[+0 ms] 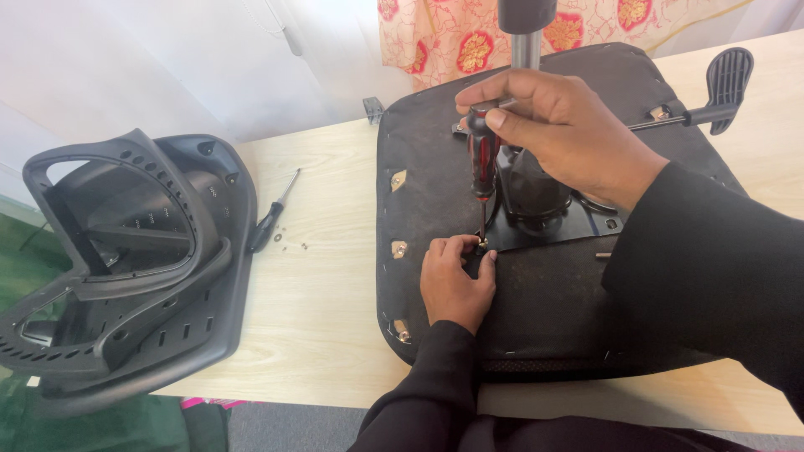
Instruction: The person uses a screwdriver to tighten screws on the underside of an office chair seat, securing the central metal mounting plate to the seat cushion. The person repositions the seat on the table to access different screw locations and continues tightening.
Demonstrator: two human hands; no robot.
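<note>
An upturned office chair seat (435, 151) lies black side up on a light wooden table (327, 276), its metal mechanism plate (578, 219) and gas column (525, 42) standing up from the middle. My right hand (561, 134) grips the top of a red and black screwdriver (483, 159) held upright, its tip down at the plate's front left corner. My left hand (455, 280) pinches a small screw (483, 243) right at that tip, fingers resting on the seat.
A black plastic chair back and armrest frame (126, 259) lies at the table's left end. Beside it lie a second black screwdriver (272, 216) and loose small washers and screws (291, 243). A black lever paddle (727, 79) sticks out at the far right.
</note>
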